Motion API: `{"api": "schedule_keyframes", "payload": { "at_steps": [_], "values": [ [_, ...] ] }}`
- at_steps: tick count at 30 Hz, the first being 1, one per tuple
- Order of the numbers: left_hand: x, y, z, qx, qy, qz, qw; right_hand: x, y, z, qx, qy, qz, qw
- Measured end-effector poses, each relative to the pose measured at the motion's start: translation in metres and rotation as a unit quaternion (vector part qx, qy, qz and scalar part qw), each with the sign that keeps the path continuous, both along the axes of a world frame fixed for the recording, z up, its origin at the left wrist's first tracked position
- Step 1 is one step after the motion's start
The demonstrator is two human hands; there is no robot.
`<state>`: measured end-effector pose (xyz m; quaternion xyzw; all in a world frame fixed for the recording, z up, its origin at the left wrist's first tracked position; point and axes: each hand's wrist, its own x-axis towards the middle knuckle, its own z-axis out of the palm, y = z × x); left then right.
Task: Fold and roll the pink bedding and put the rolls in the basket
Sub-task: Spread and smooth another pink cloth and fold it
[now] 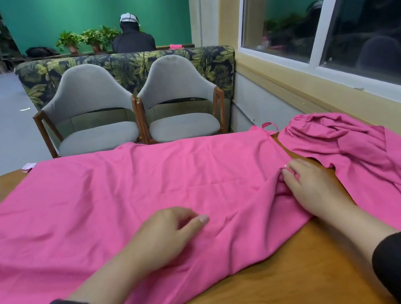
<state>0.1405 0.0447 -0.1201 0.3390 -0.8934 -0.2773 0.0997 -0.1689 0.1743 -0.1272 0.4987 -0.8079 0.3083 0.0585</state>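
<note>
pink sheet [128, 186] lies spread on table [286, 280] | left hand [164, 234] rests on it, fingers loosely curled, grasping nothing | right hand [309, 184] pinches its right edge | risk: pull wrinkles cloth, crooked fold | basket not visible

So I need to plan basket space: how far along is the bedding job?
Early. One pink sheet lies spread on the table, no fold or roll visible. In hand: the right hand pinches its right edge, the left hand rests on it. Left: folding, rolling, the crumpled second piece. No basket in view.
</note>
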Motion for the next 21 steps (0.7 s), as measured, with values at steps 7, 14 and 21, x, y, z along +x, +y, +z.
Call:
{"api": "schedule_keyframes", "payload": {
  "at_steps": [7, 14, 21],
  "values": [
    [0.001, 0.035, 0.004, -0.087, -0.030, -0.040, 0.995, 0.000, -0.048, 0.024, -0.041, -0.077, 0.009, 0.996],
    [-0.004, -0.027, 0.055, -0.042, 0.108, 0.104, 0.988, -0.014, -0.086, 0.026, -0.086, -0.088, -0.004, 0.992],
    [-0.023, -0.138, 0.077, -0.061, -0.131, 0.050, 0.988, -0.039, -0.142, 0.030, -0.062, -0.048, -0.023, 0.997]
  ]
}}
